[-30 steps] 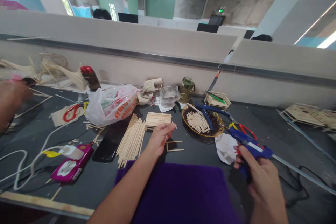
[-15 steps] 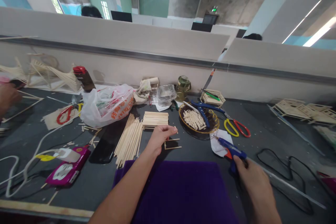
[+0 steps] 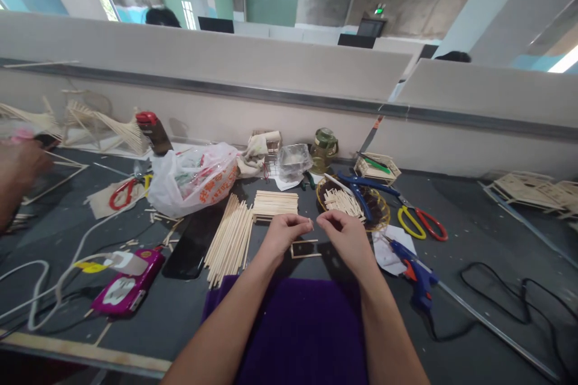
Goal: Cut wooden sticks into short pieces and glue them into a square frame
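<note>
My left hand and my right hand meet above a small rectangular frame of thin wooden sticks lying on the dark table. Both hands are pinched; a short stick seems to span between their fingertips, but it is tiny. A blue glue gun lies on the table to the right of my right hand, its nozzle on a white paper scrap. A purple cloth lies under my forearms.
Long sticks and a cut stack lie left. A basket of short sticks holds blue pliers; scissors are beside it. Plastic bag, pink device, cables, another person's hand far left.
My right hand let go of the blue glue gun, leaving it on the table, and moved left to meet my left hand over the stick frame.
</note>
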`<state>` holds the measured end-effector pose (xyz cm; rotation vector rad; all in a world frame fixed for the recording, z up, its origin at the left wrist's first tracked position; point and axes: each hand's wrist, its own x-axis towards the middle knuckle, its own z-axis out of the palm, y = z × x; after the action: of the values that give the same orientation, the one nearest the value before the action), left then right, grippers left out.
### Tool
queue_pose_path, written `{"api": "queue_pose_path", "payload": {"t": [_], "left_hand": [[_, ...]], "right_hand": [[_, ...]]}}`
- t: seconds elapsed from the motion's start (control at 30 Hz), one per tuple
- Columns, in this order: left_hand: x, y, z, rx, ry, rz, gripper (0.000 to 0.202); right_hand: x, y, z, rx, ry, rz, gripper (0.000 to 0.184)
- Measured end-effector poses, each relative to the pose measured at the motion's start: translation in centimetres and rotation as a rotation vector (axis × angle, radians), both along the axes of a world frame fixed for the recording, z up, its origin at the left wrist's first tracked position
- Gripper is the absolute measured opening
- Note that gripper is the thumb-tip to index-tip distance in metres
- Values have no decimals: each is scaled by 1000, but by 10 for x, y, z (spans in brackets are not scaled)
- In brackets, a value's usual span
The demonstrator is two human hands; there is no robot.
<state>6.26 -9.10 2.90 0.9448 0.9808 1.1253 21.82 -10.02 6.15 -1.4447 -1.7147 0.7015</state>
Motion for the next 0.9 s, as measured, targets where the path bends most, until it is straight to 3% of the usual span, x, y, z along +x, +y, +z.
{"api": "queue_pose_path", "payload": {"t": [0.2,0.57,0.9], "left_hand": [[1,1,-2,16,43,4,22],[2,0,-1,11,107,-20,20],[5,0,-1,46,173,6,23]], "right_hand": [[3,2,-20,-58,119,61,26],[7,-2,-14,-80,189,111,23],[5,-1,-25,-40,80,53,20]]}}
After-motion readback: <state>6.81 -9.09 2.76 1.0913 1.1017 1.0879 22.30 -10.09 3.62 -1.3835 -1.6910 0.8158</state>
